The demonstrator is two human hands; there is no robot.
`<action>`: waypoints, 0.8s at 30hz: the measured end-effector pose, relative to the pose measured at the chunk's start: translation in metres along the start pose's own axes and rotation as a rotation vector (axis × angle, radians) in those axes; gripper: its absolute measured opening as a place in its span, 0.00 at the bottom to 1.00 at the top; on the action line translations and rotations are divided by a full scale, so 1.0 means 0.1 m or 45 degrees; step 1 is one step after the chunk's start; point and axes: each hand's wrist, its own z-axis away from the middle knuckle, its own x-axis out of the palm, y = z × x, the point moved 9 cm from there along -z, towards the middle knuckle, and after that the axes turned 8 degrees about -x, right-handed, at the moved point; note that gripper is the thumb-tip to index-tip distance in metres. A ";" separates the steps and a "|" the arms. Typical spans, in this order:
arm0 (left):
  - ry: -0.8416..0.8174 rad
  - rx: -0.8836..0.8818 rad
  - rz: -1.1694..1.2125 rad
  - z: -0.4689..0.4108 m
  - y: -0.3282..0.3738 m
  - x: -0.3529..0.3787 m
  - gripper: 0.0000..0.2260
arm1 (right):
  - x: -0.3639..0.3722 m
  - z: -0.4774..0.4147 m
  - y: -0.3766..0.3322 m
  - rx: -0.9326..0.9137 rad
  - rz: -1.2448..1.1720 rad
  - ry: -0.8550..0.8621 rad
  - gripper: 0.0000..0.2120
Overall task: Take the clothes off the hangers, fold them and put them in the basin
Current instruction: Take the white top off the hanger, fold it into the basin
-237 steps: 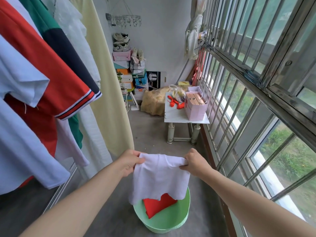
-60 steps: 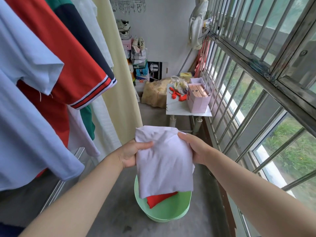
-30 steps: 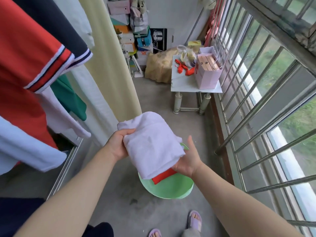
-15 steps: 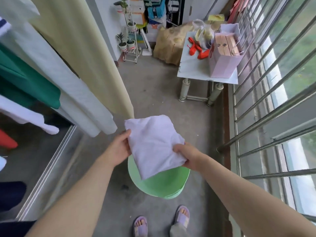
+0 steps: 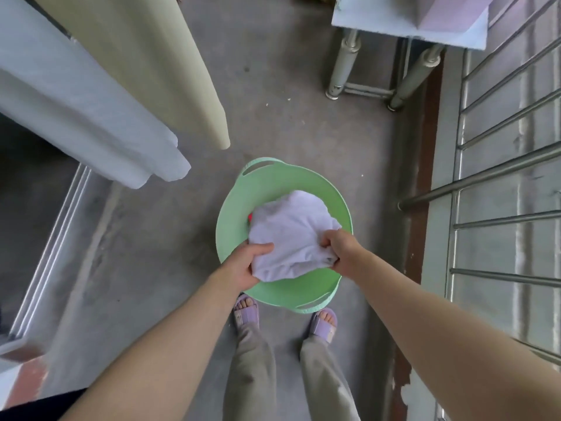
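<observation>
A folded white garment (image 5: 288,232) lies low inside the light green basin (image 5: 264,180), which stands on the concrete floor right in front of my feet. My left hand (image 5: 246,262) grips the garment's near left corner, thumb on top. My right hand (image 5: 341,249) clutches its near right edge with curled fingers. A sliver of a red garment (image 5: 250,217) shows under the white one at its left side. White hanging cloth (image 5: 91,117) and a cream one (image 5: 170,62) dangle at the upper left.
A small white table (image 5: 394,19) on metal legs stands at the upper right with a pink box (image 5: 449,10) on it. Metal window bars (image 5: 501,177) run along the right. A sliding door track (image 5: 51,247) lies at the left.
I bent down and lowered the folded white garment from chest height into the green basin, onto the red garment. The view tilted down to the floor.
</observation>
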 end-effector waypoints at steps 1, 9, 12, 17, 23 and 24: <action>0.005 0.000 -0.008 -0.16 -0.04 -0.09 0.26 | 0.01 -0.13 0.14 0.044 0.027 0.009 0.09; 0.182 -0.056 -0.214 -1.33 -0.27 -0.83 0.26 | 0.05 -1.20 0.93 0.073 0.517 0.069 0.15; 0.303 -0.006 -0.319 -1.71 -0.28 -1.06 0.26 | 0.15 -1.60 1.10 -0.124 0.602 0.056 0.21; 0.372 0.170 -0.371 -2.46 -0.10 -1.28 0.27 | 0.26 -2.43 1.15 -0.279 0.547 0.053 0.18; 0.443 0.300 -0.331 -3.43 0.23 -1.62 0.35 | 0.49 -3.53 1.26 -0.326 0.584 -0.042 0.31; 0.456 0.267 -0.342 -3.57 0.20 -1.71 0.37 | 0.47 -3.73 1.36 -0.297 0.591 -0.021 0.38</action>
